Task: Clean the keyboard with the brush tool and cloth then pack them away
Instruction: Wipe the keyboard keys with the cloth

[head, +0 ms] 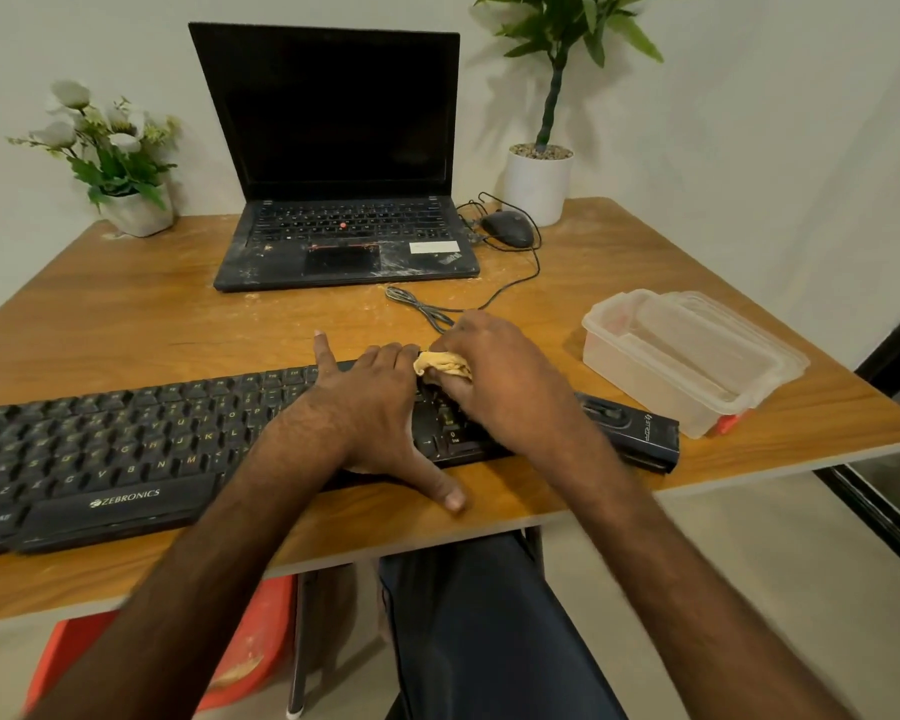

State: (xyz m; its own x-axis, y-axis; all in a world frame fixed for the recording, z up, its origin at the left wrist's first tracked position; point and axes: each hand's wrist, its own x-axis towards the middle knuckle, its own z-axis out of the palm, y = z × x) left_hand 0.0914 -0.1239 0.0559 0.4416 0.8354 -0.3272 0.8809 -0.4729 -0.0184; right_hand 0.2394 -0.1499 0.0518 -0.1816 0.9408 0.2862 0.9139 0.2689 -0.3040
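Keyboard [126, 449]: black, along the near edge of the surface [126, 314].
Left hand [380, 407]: fingers [325, 353] straight and released, pressed flat on the keys right of centre; thumb tip on the wood.
Right hand [494, 376]: fingers clenched around the bunched tan cloth [442, 365], held on the number-pad keys just beside my left hand.
Container [687, 356]: clear plastic, lid on top, beyond the keyboard's right end.
Laptop [344, 200]: open, dusty, screen dark, far middle; mouse [507, 228] to its right.

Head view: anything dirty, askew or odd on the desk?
The laptop has whitish dust and streaks across its palm rest; pale specks dot the table before it. The clear container has its lid sitting askew on it.
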